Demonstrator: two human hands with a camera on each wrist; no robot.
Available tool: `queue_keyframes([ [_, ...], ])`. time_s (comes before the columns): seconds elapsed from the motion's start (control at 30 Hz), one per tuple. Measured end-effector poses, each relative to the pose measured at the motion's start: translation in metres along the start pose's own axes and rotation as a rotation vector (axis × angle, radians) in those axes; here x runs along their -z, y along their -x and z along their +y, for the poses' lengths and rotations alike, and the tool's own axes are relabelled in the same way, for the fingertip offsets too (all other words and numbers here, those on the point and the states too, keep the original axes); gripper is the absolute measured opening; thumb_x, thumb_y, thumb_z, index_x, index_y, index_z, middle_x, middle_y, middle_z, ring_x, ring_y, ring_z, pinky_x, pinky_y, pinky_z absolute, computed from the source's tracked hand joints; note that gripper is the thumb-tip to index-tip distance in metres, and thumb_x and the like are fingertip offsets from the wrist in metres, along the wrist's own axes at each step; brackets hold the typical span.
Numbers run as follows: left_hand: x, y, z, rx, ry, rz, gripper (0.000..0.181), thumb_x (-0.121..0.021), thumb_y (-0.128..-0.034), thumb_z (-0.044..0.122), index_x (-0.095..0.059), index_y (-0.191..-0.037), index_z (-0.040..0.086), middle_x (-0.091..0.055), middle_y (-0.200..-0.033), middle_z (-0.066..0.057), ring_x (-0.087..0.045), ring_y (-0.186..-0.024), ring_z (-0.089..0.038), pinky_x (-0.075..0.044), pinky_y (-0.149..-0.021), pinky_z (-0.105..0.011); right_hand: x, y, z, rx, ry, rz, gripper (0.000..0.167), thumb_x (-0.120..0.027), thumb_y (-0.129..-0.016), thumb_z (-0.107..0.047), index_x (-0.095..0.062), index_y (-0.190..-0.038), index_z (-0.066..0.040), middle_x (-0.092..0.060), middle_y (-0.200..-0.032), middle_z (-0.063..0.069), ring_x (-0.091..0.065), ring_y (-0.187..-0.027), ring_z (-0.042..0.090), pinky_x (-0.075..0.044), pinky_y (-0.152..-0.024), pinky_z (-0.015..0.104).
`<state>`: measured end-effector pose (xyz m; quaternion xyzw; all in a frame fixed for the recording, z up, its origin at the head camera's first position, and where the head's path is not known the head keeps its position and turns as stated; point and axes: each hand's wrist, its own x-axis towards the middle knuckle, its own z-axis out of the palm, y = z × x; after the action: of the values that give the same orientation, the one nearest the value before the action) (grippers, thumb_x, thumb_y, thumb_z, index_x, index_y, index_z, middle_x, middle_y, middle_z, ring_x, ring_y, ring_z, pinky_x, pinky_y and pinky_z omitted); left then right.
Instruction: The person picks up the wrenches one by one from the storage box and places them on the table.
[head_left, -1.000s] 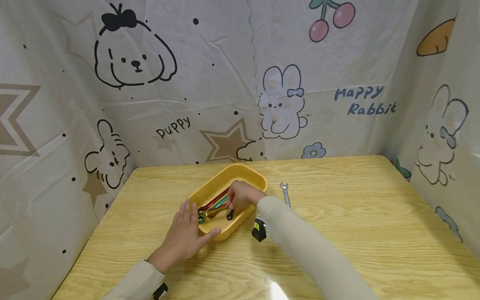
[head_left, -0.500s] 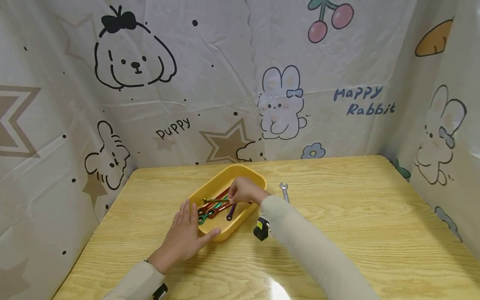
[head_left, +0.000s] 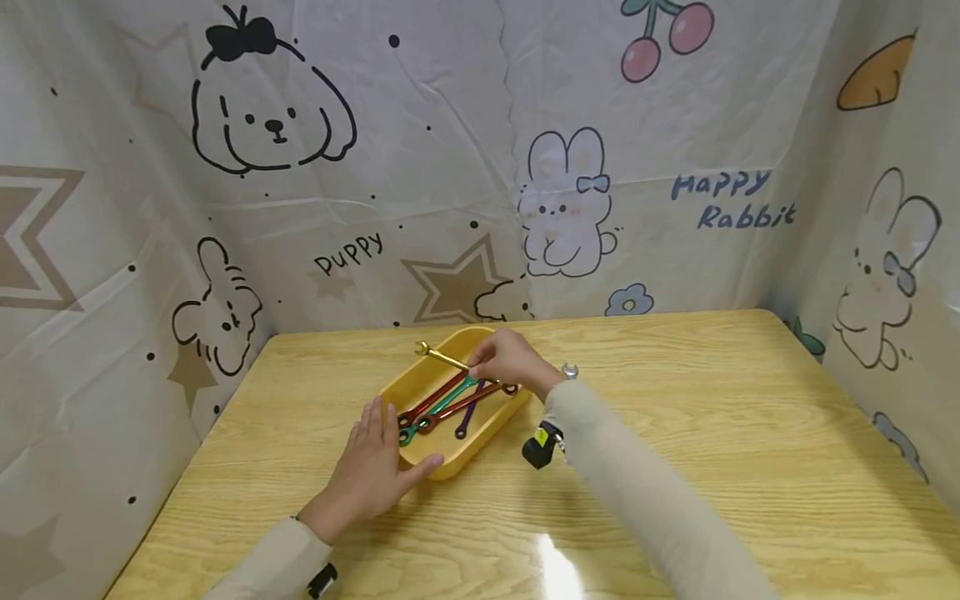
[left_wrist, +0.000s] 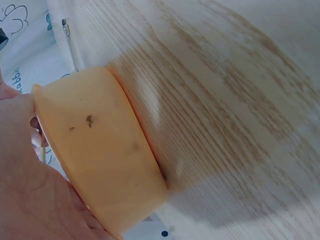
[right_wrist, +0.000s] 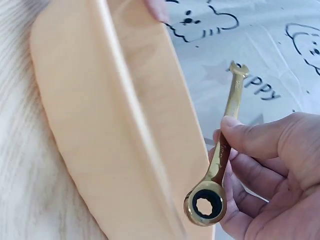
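Observation:
My right hand [head_left: 516, 363] pinches a gold combination wrench [right_wrist: 220, 162] between thumb and fingers, above the far part of a yellow plastic bin [head_left: 480, 451]. The wrench's open end points to the left in the head view, and its ring end shows by the palm in the right wrist view. My left hand [head_left: 366, 468] rests on the bin's near left end with straight fingers, the thumb along the near edge. Inside the bin lie a green wrench [head_left: 444, 407], a purple wrench [head_left: 470, 412] and red wrenches [head_left: 467, 403], partly overlapping.
A silver wrench [head_left: 570, 372] lies on the wooden table [head_left: 675, 392] right of the bin, mostly hidden behind the right sleeve. Printed cloth [head_left: 420, 183] hangs along the table's back and sides.
The gold wrench has been lifted out from among the others, and my right hand has carried it up and slightly to the right. The left hand has stayed on the bin.

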<state>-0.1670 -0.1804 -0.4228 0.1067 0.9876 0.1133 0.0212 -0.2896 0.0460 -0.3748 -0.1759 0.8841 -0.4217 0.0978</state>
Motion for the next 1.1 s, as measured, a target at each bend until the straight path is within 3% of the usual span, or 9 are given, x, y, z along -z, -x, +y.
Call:
queue_keyframes([
  [0.13,-0.001,0.0,0.001,-0.006,0.0,0.011,0.114,-0.034,-0.0837,0.081,-0.016,-0.147,-0.012,0.002,-0.155,-0.031,0.001,-0.143,-0.045,-0.011,-0.114,-0.058,0.014,0.003,0.009,-0.034,-0.1,0.046,0.012,-0.072,-0.086,-0.009,-0.073,-0.095,-0.002,-0.071,-0.093,0.008,-0.062,-0.083,0.017,-0.052,-0.072,0.028],
  [0.33,-0.001,0.0,0.001,-0.01,-0.015,0.022,0.113,-0.035,-0.0843,0.08,-0.016,-0.147,-0.013,0.001,-0.154,-0.032,0.0,-0.143,-0.046,-0.012,-0.114,-0.058,0.038,0.012,0.03,-0.105,-0.211,0.116,0.015,-0.071,-0.086,-0.008,-0.071,-0.099,0.001,-0.069,-0.094,0.01,-0.058,-0.079,0.015,-0.051,-0.069,0.025],
  [0.67,0.0,0.0,0.002,-0.006,-0.014,0.014,0.115,-0.034,-0.0835,0.081,-0.016,-0.147,-0.013,0.002,-0.154,-0.032,0.001,-0.143,-0.045,-0.011,-0.114,-0.057,0.081,0.041,0.084,-0.26,-0.314,0.198,0.028,-0.067,-0.091,-0.011,-0.064,-0.114,0.005,-0.067,-0.098,0.008,-0.063,-0.081,0.012,-0.055,-0.077,0.029],
  [0.87,-0.001,0.0,0.002,-0.009,-0.014,0.021,0.114,-0.035,-0.0842,0.079,-0.017,-0.146,-0.014,0.0,-0.154,-0.032,-0.001,-0.143,-0.046,-0.012,-0.114,-0.057,0.092,0.058,0.113,-0.292,-0.352,0.226,0.03,-0.066,-0.091,-0.011,-0.062,-0.115,0.007,-0.067,-0.092,0.003,-0.061,-0.075,0.007,-0.055,-0.07,0.024],
  [1.1,-0.001,-0.001,0.002,-0.003,-0.012,0.018,0.112,-0.038,-0.0851,0.077,-0.016,-0.147,-0.013,0.001,-0.154,-0.032,-0.001,-0.143,-0.046,-0.012,-0.114,-0.057,0.096,0.072,0.132,-0.328,-0.411,0.23,0.029,-0.064,-0.092,-0.009,-0.06,-0.113,0.009,-0.064,-0.082,-0.004,-0.059,-0.071,0.005,-0.055,-0.07,0.025],
])
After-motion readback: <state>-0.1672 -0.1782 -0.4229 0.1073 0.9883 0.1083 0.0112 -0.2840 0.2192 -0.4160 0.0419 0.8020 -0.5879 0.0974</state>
